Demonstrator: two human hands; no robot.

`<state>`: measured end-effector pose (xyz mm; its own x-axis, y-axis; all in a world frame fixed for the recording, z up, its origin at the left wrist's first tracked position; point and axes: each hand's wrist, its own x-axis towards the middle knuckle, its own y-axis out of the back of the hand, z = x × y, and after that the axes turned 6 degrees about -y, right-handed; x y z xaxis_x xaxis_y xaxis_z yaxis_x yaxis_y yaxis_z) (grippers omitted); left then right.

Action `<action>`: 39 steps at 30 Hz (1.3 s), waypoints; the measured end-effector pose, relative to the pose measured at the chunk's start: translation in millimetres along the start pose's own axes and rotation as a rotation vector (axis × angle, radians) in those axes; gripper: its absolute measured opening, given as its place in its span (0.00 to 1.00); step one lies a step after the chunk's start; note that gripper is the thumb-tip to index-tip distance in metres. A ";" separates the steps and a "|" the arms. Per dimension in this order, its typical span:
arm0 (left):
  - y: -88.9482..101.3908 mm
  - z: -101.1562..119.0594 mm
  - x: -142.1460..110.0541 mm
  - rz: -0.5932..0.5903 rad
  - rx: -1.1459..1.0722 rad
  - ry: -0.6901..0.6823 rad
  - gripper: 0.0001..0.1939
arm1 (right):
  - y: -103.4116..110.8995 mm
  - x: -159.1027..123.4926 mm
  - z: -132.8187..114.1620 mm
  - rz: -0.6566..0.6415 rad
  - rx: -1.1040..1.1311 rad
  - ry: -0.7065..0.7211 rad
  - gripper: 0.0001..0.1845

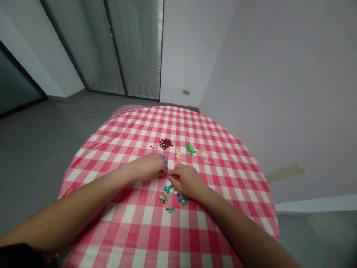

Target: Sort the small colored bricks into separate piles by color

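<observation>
My left hand is closed, its fingers curled down near the tablecloth beside some small blue building-brick-like pieces. Close to it on the right, my right hand has thumb and fingers pinched together. Anything in either hand is too small or hidden to make out. Below the fingertips lie loose mixed pieces in green, blue, brown and yellow, partly covered by my right hand. Beyond the hands sit a dark brown pile, a cream pile and a green group.
A red-and-white checked cloth covers the round table. Small red pieces, a yellow piece and white pieces lie near the piles. Behind the table are a glass partition and a pale wall.
</observation>
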<state>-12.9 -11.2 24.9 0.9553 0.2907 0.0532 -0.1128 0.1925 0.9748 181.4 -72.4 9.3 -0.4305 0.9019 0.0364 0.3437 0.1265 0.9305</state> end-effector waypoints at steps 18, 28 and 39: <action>-3.4 0.4 3.7 0.021 -0.137 0.167 0.06 | -2.8 1.7 16.3 0.044 0.117 -0.024 0.09; 12.6 1.5 0.9 -0.037 -0.264 0.143 0.09 | 0.6 2.2 17.1 0.040 0.056 0.031 0.08; 0.7 1.0 3.7 0.002 -0.196 0.135 0.12 | 2.5 2.1 8.8 0.065 0.155 -0.018 0.06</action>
<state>-9.2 -11.0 26.0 0.9112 0.4117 0.0126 -0.1779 0.3659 0.9135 188.7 -66.6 8.5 -0.3883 0.9175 0.0864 0.4955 0.1288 0.8590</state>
